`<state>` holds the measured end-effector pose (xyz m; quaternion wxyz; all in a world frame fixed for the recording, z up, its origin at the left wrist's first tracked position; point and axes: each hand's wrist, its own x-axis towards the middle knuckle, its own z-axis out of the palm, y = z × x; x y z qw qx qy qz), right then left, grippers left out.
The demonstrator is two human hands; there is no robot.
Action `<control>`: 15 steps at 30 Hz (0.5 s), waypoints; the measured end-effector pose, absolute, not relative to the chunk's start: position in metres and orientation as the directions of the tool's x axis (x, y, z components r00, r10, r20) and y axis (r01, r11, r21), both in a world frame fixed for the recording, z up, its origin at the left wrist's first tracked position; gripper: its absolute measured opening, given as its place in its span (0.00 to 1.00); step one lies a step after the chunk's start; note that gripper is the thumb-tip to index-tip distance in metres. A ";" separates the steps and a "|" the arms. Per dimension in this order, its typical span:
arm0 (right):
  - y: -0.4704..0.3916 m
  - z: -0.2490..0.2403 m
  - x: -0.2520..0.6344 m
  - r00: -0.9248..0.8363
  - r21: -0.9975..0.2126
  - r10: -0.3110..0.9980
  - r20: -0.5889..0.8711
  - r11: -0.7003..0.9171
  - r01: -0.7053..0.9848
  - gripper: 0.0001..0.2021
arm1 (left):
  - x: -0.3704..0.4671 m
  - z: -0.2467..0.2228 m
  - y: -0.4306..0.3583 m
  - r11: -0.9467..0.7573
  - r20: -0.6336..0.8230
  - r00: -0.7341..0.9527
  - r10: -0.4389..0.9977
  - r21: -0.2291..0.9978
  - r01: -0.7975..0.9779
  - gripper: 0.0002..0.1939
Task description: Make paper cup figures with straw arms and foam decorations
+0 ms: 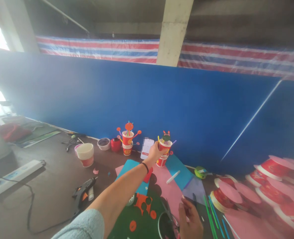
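Head camera view: A left hand (155, 153) wraps around the upper tier of a green-headed cup figure (166, 144) at the back of a crowded brown table (59, 166), its forearm crossing in from between seven and eight o'clock, with clock points read around that figure. The lower cup (161, 162) is near the top edge of a pink sheet (173, 194). A blue wall (99, 96) closes off twelve o'clock, leaving little depth behind.

Sideways room is tight at nine o'clock, where a phone (148, 148) leans just beside the gripping hand and an orange-headed cup figure (128, 138) stands beyond it. Farther out that way, brown tabletop shows between a white-and-red cup (85, 154) and a power strip (17, 179). A glue gun (83, 193) lies at eight o'clock.

A right hand (190, 219) hovers at five o'clock, fingers bent; whether it pinches something small cannot be told. Scissors (170, 214) sit close at its nine o'clock, green sticks (211, 217) at its three. A white marker (173, 177) lies at the figure's five o'clock; pink-topped cups (226, 194) crowd four.
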<state>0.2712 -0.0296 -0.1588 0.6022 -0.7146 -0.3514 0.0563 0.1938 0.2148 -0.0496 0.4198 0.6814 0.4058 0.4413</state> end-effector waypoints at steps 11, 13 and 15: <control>-0.031 -0.157 0.267 0.757 -0.911 0.570 0.318 -0.036 0.410 0.21 | 0.193 -0.055 0.217 -0.407 0.343 0.298 0.891 0.893 0.190 0.34; -0.033 -0.150 0.265 0.749 -0.898 0.572 0.334 -0.048 0.437 0.20 | 0.192 -0.054 0.214 -0.437 0.374 0.287 0.882 0.877 0.199 0.36; -0.036 -0.143 0.264 0.739 -0.883 0.581 0.341 -0.071 0.464 0.20 | 0.190 -0.055 0.210 -0.462 0.400 0.279 0.873 0.862 0.210 0.38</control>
